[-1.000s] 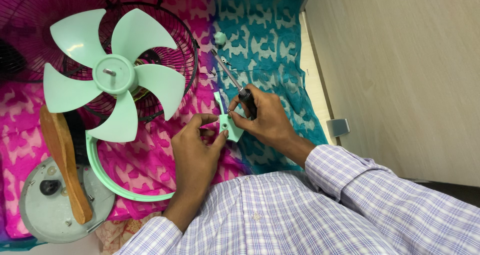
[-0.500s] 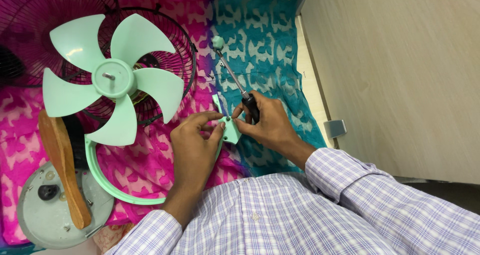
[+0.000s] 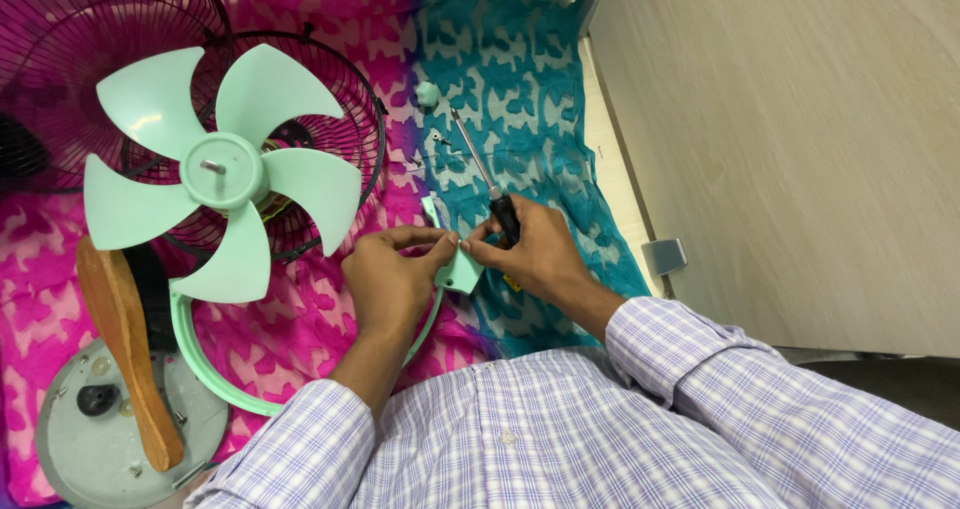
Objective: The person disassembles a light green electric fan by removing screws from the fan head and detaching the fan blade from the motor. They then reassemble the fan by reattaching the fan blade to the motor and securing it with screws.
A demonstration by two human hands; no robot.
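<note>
— Small mint-green plastic piece (image 3: 462,269): where?
— Pinched between left hand (image 3: 390,274) fingertips and right hand (image 3: 535,254), at 4 o'clock from pale green five-blade fan propeller (image 3: 215,169).
— Black-handled screwdriver (image 3: 490,191)?
— Clamped under right fingers; better kept steady, tip away.

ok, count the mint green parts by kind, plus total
Fan blade: 1
Ring: 1
Small piece held in both hands: 1
Knob: 1
Total: 4
</note>
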